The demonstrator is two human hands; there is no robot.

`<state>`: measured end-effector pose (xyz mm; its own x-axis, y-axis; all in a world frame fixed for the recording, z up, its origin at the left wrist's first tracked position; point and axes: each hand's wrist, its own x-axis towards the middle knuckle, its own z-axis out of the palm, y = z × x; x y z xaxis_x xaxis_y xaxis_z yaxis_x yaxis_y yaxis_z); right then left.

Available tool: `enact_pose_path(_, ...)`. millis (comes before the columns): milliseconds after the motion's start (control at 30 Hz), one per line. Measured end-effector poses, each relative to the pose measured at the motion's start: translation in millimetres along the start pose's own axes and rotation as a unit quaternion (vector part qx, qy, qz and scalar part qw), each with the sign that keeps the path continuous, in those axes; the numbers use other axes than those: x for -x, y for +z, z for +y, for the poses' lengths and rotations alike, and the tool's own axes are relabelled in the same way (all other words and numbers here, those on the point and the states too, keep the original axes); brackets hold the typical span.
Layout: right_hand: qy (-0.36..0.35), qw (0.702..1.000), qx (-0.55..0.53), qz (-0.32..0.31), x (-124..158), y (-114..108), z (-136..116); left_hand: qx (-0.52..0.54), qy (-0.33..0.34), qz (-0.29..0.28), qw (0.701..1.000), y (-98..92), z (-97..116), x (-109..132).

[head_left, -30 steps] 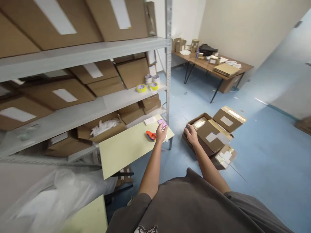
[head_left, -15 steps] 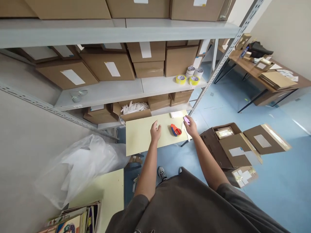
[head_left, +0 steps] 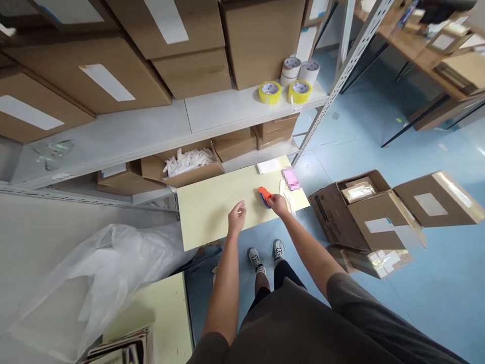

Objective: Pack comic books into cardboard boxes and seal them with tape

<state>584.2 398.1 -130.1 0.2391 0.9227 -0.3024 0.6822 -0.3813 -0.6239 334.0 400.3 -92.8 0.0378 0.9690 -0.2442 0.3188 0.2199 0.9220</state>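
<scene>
In the head view my right hand [head_left: 279, 205] is at the right part of a pale yellow table [head_left: 212, 202], its fingers closed on a red and blue tape dispenser [head_left: 264, 196]. My fingers hide part of the dispenser. My left hand [head_left: 237, 217] hovers over the near edge of the table, fingers loosely bent and apart, holding nothing. A pink, blurred-out flat item [head_left: 291, 179] lies by the table's right end. Beside it are thin white strips [head_left: 285, 189], and a white flat piece [head_left: 269, 166] lies at the back edge.
A metal shelf [head_left: 151, 131] with cardboard boxes borders the table's far side. Tape rolls [head_left: 270, 92] stand on it, above an open box of white pieces [head_left: 189, 163]. Open cartons [head_left: 348, 217] sit on the floor at right; plastic sheeting [head_left: 125, 258] bulges at left.
My right hand has left the pink item and come over to the tape dispenser, closing on it. My left hand stays empty above the table. The camera view has tilted down and closer.
</scene>
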Motion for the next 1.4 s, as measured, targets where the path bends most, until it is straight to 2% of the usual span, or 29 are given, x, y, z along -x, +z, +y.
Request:
enact_pose_path(100,0.024,0.996,0.06,-0.066,-8.3,31.0,0.5,0.003,-0.019,0.024,1.0,-0.9,-11.5,2.9)
enact_pose_path(167,0.047,0.989,0.096,-0.102,-10.0,43.3,-0.6,0.016,-0.03,0.025,0.999,-0.1,-13.3,5.4)
enact_pose_path(233,0.072,0.982,0.123,-0.128,-9.2,46.3,-3.1,0.031,-0.042,0.017,0.999,0.7,-10.1,7.8)
enact_pose_path(300,0.078,0.977,0.133,-0.149,-6.6,38.6,-7.7,0.039,-0.05,0.016,0.998,0.2,-1.6,9.0)
enact_pose_path(367,0.061,0.979,0.124,-0.151,-2.8,20.0,-15.0,0.045,-0.048,0.02,0.998,-2.1,11.9,8.3)
enact_pose_path(467,0.014,0.988,0.106,-0.114,5.1,-25.4,-32.8,0.048,-0.032,0.02,0.998,-7.4,41.3,1.7)
enact_pose_path(567,-0.063,0.992,0.1,-0.035,18.3,-82.0,-57.4,0.046,0.009,0.021,0.999,-12.4,82.7,-11.2)
enact_pose_path(667,-0.126,0.987,0.086,0.048,39.7,-136.0,-84.3,0.065,0.085,0.009,0.994,-18.3,134.0,-24.4)
enact_pose_path(767,-0.165,0.98,0.073,0.086,67.2,-177.3,-110.5,0.106,0.132,-0.067,0.983,-29.8,185.5,-28.8)
enact_pose_path(900,-0.252,0.962,0.047,0.09,102.8,-208.3,-139.8,0.14,0.16,-0.209,0.954,-54.6,233.2,-17.4)
enact_pose_path(967,-0.284,0.955,0.034,0.081,116.2,-214.6,-151.1,0.138,0.183,-0.23,0.946,-67.8,246.1,-7.9)
enact_pose_path(1100,-0.313,0.947,0.018,0.067,130.1,-214.1,-166.5,0.12,0.218,-0.203,0.947,-86.9,256.7,9.1)
enact_pose_path(1233,-0.324,0.944,-0.014,0.066,131.1,-203.6,-174.9,0.116,0.231,-0.155,0.953,-94.9,254.0,15.1)
enact_pose_path(1400,-0.319,0.946,-0.031,0.054,123.4,-193.9,-184.4,0.103,0.236,-0.111,0.96,-101.1,244.3,4.1)
